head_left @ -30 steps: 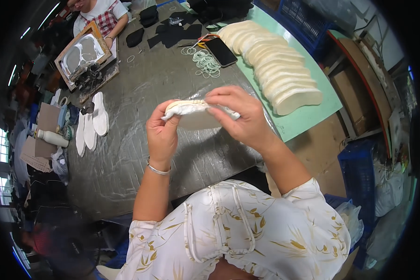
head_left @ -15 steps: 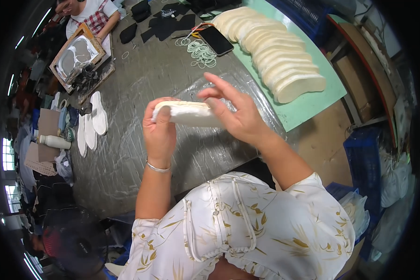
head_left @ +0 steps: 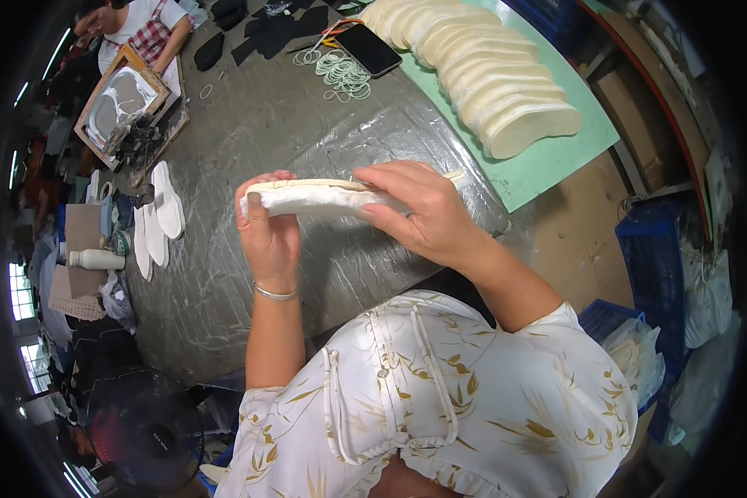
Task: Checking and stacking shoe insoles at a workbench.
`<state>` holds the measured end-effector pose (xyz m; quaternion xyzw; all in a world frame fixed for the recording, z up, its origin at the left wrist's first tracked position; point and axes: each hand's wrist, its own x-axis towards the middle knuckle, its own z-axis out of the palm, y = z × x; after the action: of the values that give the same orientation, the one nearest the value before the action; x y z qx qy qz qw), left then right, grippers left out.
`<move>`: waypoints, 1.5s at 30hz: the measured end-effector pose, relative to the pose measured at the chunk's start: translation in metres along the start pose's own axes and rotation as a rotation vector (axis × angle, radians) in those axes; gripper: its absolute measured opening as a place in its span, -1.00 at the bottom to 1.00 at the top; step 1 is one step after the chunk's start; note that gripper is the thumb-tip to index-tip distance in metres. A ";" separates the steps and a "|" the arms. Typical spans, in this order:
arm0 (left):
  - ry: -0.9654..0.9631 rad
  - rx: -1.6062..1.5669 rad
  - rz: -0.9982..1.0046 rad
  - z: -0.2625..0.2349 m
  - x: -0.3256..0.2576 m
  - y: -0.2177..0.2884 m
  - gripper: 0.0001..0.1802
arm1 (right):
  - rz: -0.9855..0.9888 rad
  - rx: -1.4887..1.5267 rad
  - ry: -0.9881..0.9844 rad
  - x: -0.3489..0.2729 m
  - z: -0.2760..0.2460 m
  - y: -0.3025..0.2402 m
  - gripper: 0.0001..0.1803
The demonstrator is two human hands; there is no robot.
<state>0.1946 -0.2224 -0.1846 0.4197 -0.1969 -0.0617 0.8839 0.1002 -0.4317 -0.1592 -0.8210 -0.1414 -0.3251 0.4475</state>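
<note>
A small stack of cream and white insoles [head_left: 319, 197] is held edge-on above the table, its long side toward me. My left hand [head_left: 271, 236] is closed around its left end, thumb on the near face and fingers behind. At the right part, my right hand [head_left: 423, 203] pinches the stack between the thumb below and the fingers above. A thin cream tip pokes out beyond the right hand. How many layers there are is hard to make out.
Rows of cream insoles [head_left: 515, 91] lean on a green board [head_left: 548, 174] at the right. Beyond my hands lie a phone [head_left: 368, 50] and pale rubber bands [head_left: 344, 76]. White insoles [head_left: 168, 203] lie left; a co-worker [head_left: 145, 29] sits behind a wooden frame [head_left: 123, 104]. A fan [head_left: 145, 427] stands lower left.
My right hand, fingers raised and spread before, has come down and closed on the stack's right part. The stack and my left hand have shifted slightly left in the picture.
</note>
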 end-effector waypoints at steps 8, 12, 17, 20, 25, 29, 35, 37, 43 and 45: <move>-0.075 0.054 -0.013 -0.010 -0.002 -0.007 -0.73 | 0.041 -0.070 0.016 -0.009 0.002 0.005 -0.60; -0.101 -0.013 -0.036 -0.014 -0.008 -0.012 -0.74 | 0.085 -0.008 -0.050 -0.005 0.011 0.004 -0.77; 0.004 0.274 -0.156 -0.027 -0.014 -0.011 -0.62 | -0.041 -0.246 -0.063 -0.022 0.036 0.026 -0.86; -0.419 1.330 0.170 -0.023 -0.018 0.000 -0.41 | -0.043 -0.286 -0.224 -0.038 0.050 0.035 -0.79; -0.549 1.276 0.007 -0.035 -0.020 -0.007 -0.72 | 0.138 -0.193 -0.221 -0.033 0.003 0.040 -0.67; -0.533 1.299 0.070 -0.028 -0.020 -0.007 -0.75 | 0.239 -0.190 -0.200 -0.036 -0.030 0.055 -0.79; -0.548 1.335 0.067 -0.018 -0.018 -0.005 -0.76 | 0.139 -0.218 -0.329 -0.044 -0.018 0.050 -0.80; -0.569 1.393 0.041 -0.009 -0.017 -0.002 -0.74 | 0.144 -0.227 -0.326 -0.047 -0.015 0.052 -0.77; -0.694 1.543 0.182 0.029 -0.015 -0.015 -0.67 | 0.117 -0.248 -0.307 -0.051 -0.007 0.053 -0.76; -0.705 1.563 0.136 0.031 -0.018 -0.025 -0.76 | 0.084 -0.249 -0.290 -0.051 -0.007 0.057 -0.76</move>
<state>0.1667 -0.2561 -0.1913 0.8516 -0.4707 0.0177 0.2301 0.0887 -0.4663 -0.2268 -0.9135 -0.1283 -0.1996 0.3304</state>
